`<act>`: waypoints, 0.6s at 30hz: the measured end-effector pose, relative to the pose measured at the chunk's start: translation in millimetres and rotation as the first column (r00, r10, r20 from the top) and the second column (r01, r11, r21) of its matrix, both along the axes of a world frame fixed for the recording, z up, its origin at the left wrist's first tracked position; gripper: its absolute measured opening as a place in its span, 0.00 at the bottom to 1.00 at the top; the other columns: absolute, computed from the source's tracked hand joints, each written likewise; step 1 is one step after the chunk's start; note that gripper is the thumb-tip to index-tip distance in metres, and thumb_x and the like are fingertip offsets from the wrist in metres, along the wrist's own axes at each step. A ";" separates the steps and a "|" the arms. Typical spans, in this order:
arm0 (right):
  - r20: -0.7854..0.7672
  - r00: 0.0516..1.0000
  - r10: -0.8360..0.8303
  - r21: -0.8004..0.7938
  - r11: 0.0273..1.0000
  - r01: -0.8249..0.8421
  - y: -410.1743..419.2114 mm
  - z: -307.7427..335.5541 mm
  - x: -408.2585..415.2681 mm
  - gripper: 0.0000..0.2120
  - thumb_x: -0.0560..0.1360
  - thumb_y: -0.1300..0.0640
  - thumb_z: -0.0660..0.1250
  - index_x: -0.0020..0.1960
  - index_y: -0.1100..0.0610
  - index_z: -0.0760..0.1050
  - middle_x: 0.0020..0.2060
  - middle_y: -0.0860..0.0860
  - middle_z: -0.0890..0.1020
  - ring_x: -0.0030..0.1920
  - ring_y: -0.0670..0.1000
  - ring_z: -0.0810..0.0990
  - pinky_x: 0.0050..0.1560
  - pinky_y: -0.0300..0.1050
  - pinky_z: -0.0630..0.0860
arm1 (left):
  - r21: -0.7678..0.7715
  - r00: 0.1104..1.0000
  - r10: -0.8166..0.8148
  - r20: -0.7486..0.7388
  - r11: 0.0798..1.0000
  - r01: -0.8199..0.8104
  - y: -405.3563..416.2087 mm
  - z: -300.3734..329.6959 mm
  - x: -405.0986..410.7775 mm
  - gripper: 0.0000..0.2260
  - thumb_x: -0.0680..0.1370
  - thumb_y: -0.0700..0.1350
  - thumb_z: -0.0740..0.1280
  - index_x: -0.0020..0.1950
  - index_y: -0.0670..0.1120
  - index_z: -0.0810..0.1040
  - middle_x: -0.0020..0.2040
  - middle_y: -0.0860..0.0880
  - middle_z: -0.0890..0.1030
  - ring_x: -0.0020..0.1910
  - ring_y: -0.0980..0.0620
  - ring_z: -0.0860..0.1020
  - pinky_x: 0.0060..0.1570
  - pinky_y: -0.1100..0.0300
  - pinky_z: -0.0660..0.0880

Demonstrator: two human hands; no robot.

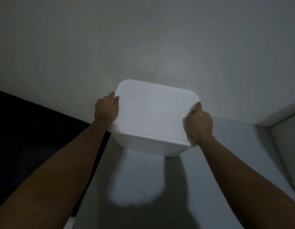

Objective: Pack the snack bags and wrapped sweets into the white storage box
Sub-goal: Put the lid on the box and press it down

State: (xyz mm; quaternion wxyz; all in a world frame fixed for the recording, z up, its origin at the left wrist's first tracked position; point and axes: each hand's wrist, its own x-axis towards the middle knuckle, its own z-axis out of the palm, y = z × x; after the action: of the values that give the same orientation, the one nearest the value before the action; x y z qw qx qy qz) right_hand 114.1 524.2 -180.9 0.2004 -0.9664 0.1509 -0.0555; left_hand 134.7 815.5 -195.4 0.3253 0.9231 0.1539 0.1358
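Observation:
The white storage box stands against the pale wall with its flat lid on, so nothing inside shows. My left hand grips its left edge, thumb on top of the lid and fingers curled round the side. My right hand grips the right edge the same way, thumb up along the lid's corner. Both forearms reach in from the bottom of the view. No snack bags or sweets are visible.
The box sits on a grey-white shelf surface in dim light. A white side panel rises at the right. A dark area lies to the left, beyond the shelf's edge. The wall fills the background.

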 end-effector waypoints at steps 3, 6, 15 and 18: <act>0.039 0.999 -0.009 -0.209 0.978 0.017 11.0 1.9 -2.9 0.18 0.73 0.59 0.57 0.61 0.65 0.67 0.56 0.65 0.73 0.56 0.65 0.71 0.53 0.56 0.71 | 0.404 0.995 -0.040 0.088 0.915 0.001 -11.9 -2.1 -16.4 0.07 0.74 0.36 0.63 0.37 0.36 0.77 0.41 0.36 0.77 0.36 0.37 0.77 0.32 0.51 0.73; 0.033 0.999 0.008 -0.214 0.977 -0.001 23.0 1.1 -12.3 0.14 0.73 0.59 0.58 0.54 0.66 0.71 0.55 0.65 0.73 0.56 0.64 0.71 0.51 0.56 0.71 | 0.480 0.998 -0.062 -0.025 0.875 0.066 -37.3 -4.5 -31.2 0.16 0.76 0.43 0.57 0.49 0.32 0.78 0.53 0.31 0.77 0.49 0.34 0.77 0.49 0.46 0.77; -0.043 0.991 0.129 -0.279 0.951 -0.136 39.5 -16.0 -31.1 0.26 0.78 0.50 0.51 0.71 0.65 0.64 0.72 0.63 0.65 0.74 0.66 0.58 0.70 0.68 0.57 | 0.452 0.962 0.051 -0.268 0.888 0.079 -119.2 -4.6 -55.6 0.35 0.78 0.58 0.47 0.76 0.34 0.52 0.77 0.35 0.52 0.77 0.38 0.49 0.74 0.38 0.45; -0.051 0.988 0.144 -0.310 0.938 -0.153 40.4 -15.2 -33.8 0.24 0.77 0.51 0.53 0.68 0.64 0.67 0.71 0.62 0.68 0.73 0.66 0.61 0.68 0.69 0.60 | 0.482 0.966 0.051 -0.254 0.872 0.081 -119.7 -4.5 -58.9 0.32 0.79 0.57 0.46 0.76 0.37 0.55 0.78 0.38 0.55 0.77 0.39 0.51 0.74 0.38 0.47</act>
State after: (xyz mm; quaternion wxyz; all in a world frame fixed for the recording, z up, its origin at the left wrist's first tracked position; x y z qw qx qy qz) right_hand 80.2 564.5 -196.1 0.0462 -0.9952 0.0695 -0.0503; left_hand 75.8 695.7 -199.9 0.0599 0.9860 0.1486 0.0461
